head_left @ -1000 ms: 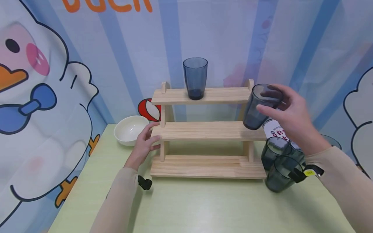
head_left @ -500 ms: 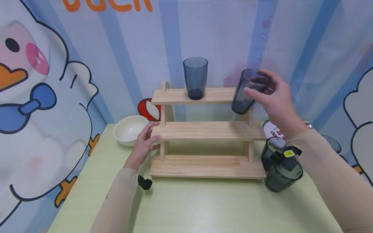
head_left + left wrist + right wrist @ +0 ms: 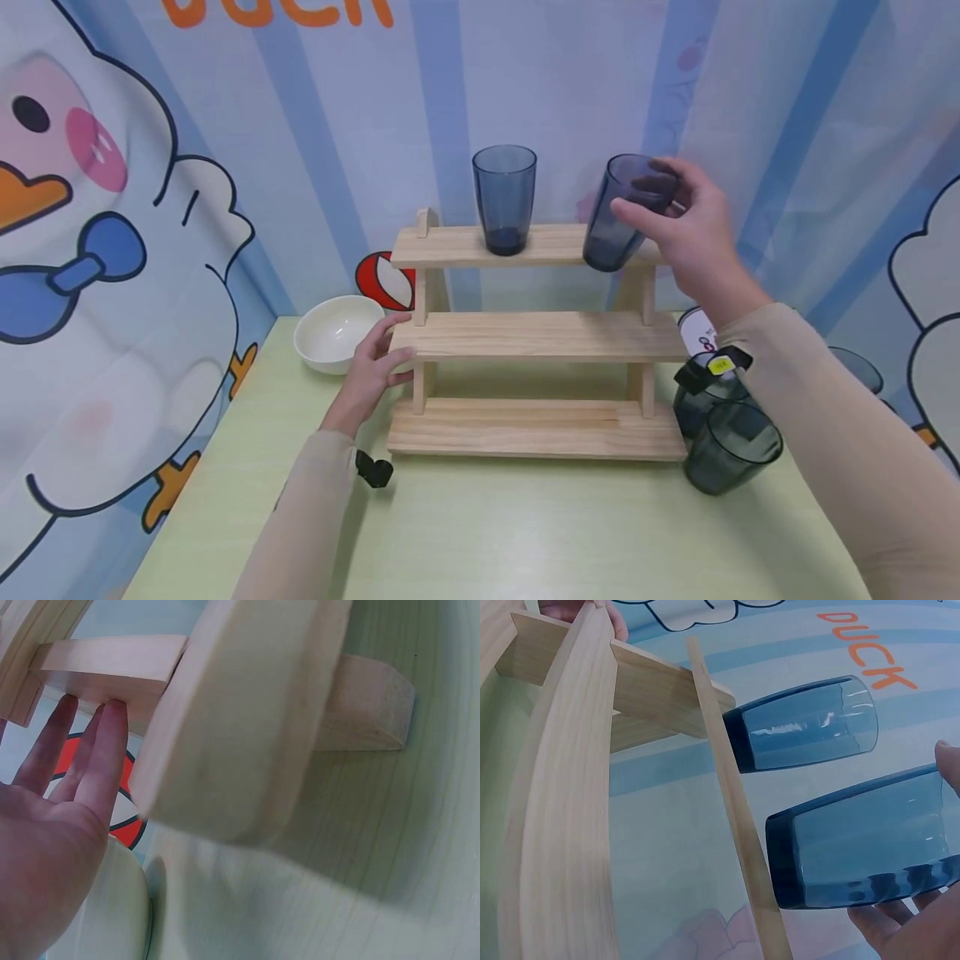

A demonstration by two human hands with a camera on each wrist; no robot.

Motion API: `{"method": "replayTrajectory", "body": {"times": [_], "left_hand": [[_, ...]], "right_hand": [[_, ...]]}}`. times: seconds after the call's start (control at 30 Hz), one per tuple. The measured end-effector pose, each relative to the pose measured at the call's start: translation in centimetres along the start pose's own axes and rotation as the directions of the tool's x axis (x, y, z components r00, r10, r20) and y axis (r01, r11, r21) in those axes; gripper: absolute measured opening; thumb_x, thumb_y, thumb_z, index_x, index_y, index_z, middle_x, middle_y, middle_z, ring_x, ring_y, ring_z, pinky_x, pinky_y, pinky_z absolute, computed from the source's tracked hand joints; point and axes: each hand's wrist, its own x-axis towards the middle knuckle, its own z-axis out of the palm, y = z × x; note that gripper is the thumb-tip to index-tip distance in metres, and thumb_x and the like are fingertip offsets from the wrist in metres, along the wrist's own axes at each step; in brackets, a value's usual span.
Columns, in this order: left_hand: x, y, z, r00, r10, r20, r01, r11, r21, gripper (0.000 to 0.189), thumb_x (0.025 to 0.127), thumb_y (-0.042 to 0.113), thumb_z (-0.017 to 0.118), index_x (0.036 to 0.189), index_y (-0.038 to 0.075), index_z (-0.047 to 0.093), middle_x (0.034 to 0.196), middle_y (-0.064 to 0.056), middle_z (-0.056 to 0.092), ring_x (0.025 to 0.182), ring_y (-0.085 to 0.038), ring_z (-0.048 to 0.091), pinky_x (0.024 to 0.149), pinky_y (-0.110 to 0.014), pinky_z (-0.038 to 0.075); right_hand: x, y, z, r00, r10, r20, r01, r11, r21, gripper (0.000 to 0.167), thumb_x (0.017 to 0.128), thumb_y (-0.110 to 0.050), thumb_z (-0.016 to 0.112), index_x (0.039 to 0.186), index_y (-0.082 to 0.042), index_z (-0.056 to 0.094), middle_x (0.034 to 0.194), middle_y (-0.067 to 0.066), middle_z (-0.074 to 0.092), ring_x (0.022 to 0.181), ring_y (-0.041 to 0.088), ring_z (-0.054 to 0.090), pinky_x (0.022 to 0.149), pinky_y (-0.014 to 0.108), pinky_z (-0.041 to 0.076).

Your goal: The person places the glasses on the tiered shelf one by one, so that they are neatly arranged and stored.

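My right hand (image 3: 701, 233) grips a tinted blue drinking glass (image 3: 618, 221) near its rim, thumb in front and fingers behind. It is tilted at the right end of the wooden rack's top shelf (image 3: 558, 246). In the right wrist view its dark base (image 3: 784, 862) is close to the shelf edge; I cannot tell whether they touch. A matching glass (image 3: 504, 204) stands upright on the top shelf, left of it. My left hand (image 3: 367, 371) rests against the rack's left end at the middle shelf. Its fairly straight fingers (image 3: 105, 761) touch a wooden upright (image 3: 112, 664).
Several more tinted glasses (image 3: 731, 454) stand on the table right of the rack, partly behind my right sleeve. A printed round object (image 3: 697, 329) is behind them, mostly hidden. A white bowl (image 3: 337, 333) sits left of the rack. A striped curtain (image 3: 345, 125) hangs behind.
My right hand has carried its glass up and to the left, from beside the middle shelf to the top shelf's right end. The left hand stays in place.
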Motion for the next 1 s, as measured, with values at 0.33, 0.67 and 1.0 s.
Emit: {"method": "replayTrajectory", "body": {"times": [0.33, 0.67, 1.0], "left_hand": [[0.2, -0.2, -0.1, 1.000, 0.001, 0.004, -0.001, 1.000, 0.004, 0.057, 0.103, 0.019, 0.066, 0.155, 0.025, 0.044, 0.159, -0.014, 0.043, 0.134, -0.040, 0.050, 0.103, -0.061, 0.053], [0.2, -0.2, -0.1, 1.000, -0.004, 0.002, 0.004, 1.000, 0.004, 0.057, 0.103, 0.019, 0.066, 0.155, 0.025, 0.044, 0.160, -0.014, 0.042, 0.135, -0.040, 0.050, 0.103, -0.062, 0.052], [0.1, -0.1, 0.0, 1.000, 0.000, 0.000, 0.000, 1.000, 0.007, 0.057, 0.103, 0.020, 0.066, 0.155, 0.025, 0.044, 0.161, -0.013, 0.042, 0.135, -0.039, 0.050, 0.103, -0.061, 0.052]], "right_hand": [[1.9, 0.2, 1.7, 1.000, 0.010, 0.019, -0.008, 0.993, -0.115, 0.079, 0.089, -0.032, 0.085, 0.157, -0.026, 0.045, 0.144, 0.003, 0.058, 0.131, 0.023, 0.056, 0.115, 0.040, 0.045], [3.0, -0.2, 2.6, 0.997, 0.063, 0.043, -0.053, 0.977, -0.208, 0.084, 0.091, -0.041, 0.082, 0.160, -0.029, 0.037, 0.152, 0.005, 0.053, 0.143, 0.025, 0.048, 0.121, 0.042, 0.040], [3.8, -0.1, 3.1, 0.995, 0.081, 0.064, -0.063, 0.969, -0.238, 0.087, 0.090, -0.043, 0.082, 0.161, -0.028, 0.035, 0.153, 0.008, 0.052, 0.141, 0.026, 0.050, 0.118, 0.043, 0.044]]}}
